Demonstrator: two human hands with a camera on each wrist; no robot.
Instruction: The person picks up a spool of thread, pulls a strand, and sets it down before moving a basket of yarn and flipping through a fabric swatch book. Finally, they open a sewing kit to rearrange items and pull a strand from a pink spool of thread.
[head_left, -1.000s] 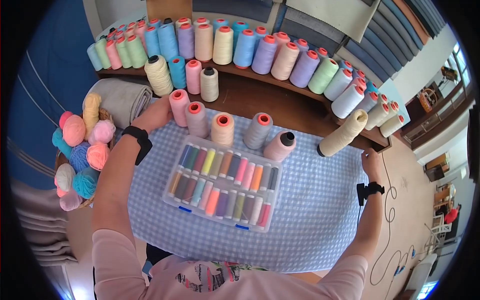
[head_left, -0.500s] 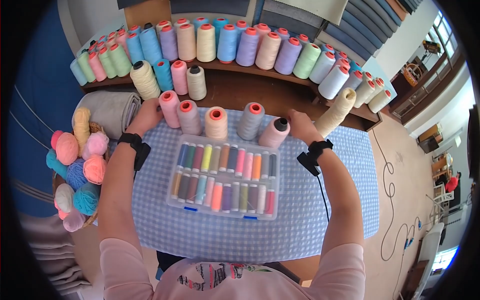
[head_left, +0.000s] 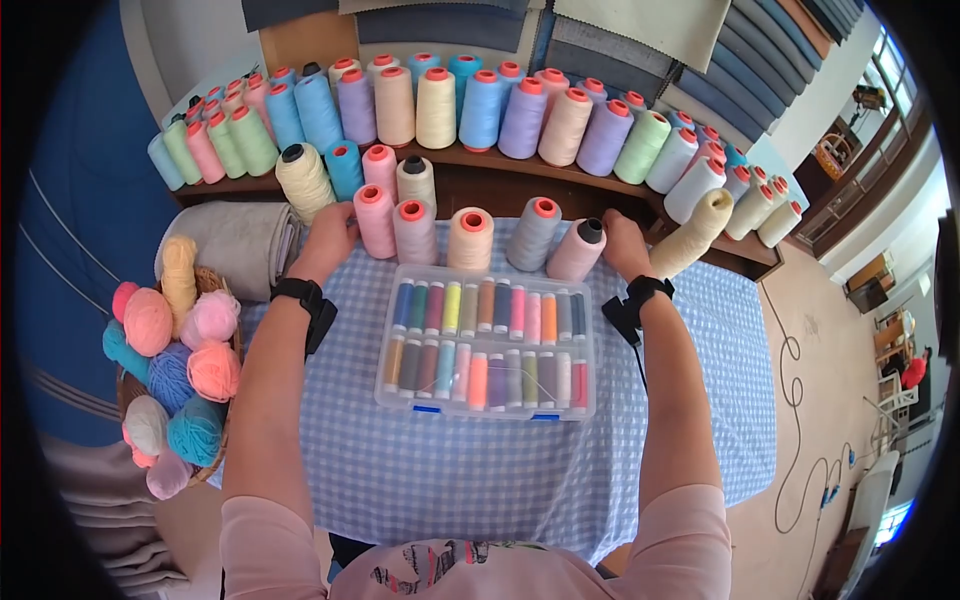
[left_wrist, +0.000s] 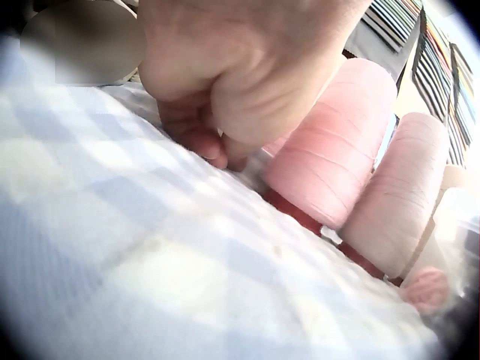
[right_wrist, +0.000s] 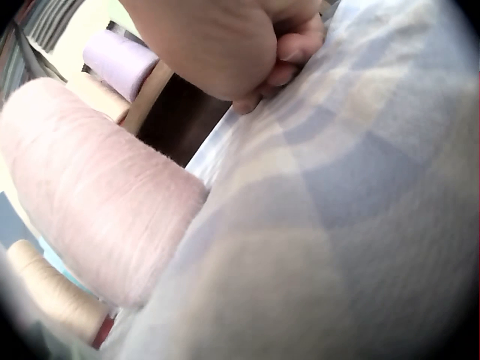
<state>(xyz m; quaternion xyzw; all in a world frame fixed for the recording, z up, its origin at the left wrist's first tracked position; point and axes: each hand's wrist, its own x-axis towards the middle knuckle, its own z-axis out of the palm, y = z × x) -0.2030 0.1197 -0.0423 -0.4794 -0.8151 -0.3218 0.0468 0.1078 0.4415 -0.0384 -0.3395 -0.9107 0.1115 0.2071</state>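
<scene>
A blue-and-white checked cloth point(head_left: 420, 470) covers the table. My left hand point(head_left: 330, 238) pinches its far edge beside a pink thread cone point(head_left: 375, 222); in the left wrist view the curled fingers point(left_wrist: 202, 142) meet at the fabric. On the right, my right hand point(head_left: 624, 248) grips the same far edge, just right of a pale pink cone point(head_left: 576, 250) with a black top. The right wrist view shows those fingers point(right_wrist: 289, 71) bent onto the cloth. Between the hands stand a mauve-grey cone point(head_left: 414, 235), a peach cone point(head_left: 470, 240) and a grey cone point(head_left: 534, 235).
On the cloth lies a clear box point(head_left: 485, 400) of small coloured spools. A cream cone point(head_left: 692, 235) leans right of my right hand. Behind, a brown shelf point(head_left: 480, 165) bears many thread cones. At the left are a basket of yarn balls point(head_left: 170, 375) and folded grey fabric point(head_left: 235, 250).
My right hand has come inward from the cloth's far right corner to beside the black-topped pink cone. The left hand stays at the far edge by the pink cone. The head view has shifted.
</scene>
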